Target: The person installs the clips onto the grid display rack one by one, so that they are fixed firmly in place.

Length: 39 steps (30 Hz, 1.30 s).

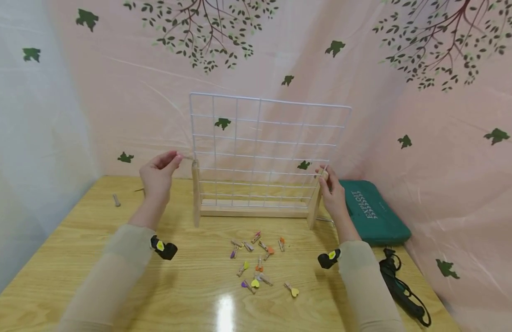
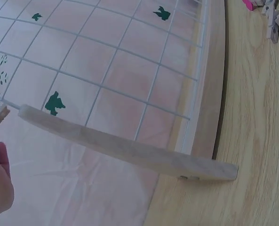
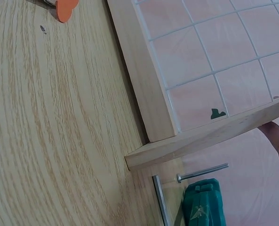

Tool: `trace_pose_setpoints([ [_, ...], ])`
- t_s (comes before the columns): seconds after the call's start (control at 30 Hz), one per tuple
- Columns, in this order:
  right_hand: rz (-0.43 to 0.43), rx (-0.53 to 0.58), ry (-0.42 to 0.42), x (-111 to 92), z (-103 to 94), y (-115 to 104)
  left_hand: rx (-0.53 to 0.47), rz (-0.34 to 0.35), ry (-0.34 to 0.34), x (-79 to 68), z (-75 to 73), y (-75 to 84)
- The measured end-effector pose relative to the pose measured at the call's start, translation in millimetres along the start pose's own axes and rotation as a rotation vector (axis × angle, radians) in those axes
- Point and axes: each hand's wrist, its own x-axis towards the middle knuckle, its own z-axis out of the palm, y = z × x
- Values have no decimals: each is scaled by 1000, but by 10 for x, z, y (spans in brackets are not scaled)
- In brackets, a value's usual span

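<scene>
Two sleeves (image 1: 108, 276), two hands (image 1: 159, 173), one wire grid (image 1: 254, 156), two posts (image 1: 196, 193)

Centre of frame: your straight path back is blocked by the white wire grid (image 1: 256, 139) and its wooden stand (image 1: 254, 213). Clothespins (image 1: 270, 251) clutter lower centre, so low passes there would snag. Right side's tight: green case (image 1: 378, 212) just beside your right hand (image 1: 332, 186), black tool (image 1: 394, 282) at lower right. You've got bare tabletop (image 1: 61, 272) lower left, small bolt-like piece (image 1: 116, 200) farther up.
</scene>
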Motion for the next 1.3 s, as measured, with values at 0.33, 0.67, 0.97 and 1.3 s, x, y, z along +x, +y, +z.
trace_pose_setpoints([
  [0.33, -17, 20, -3, 12, 22, 18, -151, 72, 119, 15, 166, -102],
  [0.67, -1, 27, -21, 14, 36, -11, -113, 98, 17, -97, 76, -45],
  [0.97, 8, 4, -36, 17, 0, -7, 245, 288, -175, -568, 23, 68],
  [1.3, 83, -58, -83, -30, -17, 35, 561, 364, -648, -928, 37, -551],
])
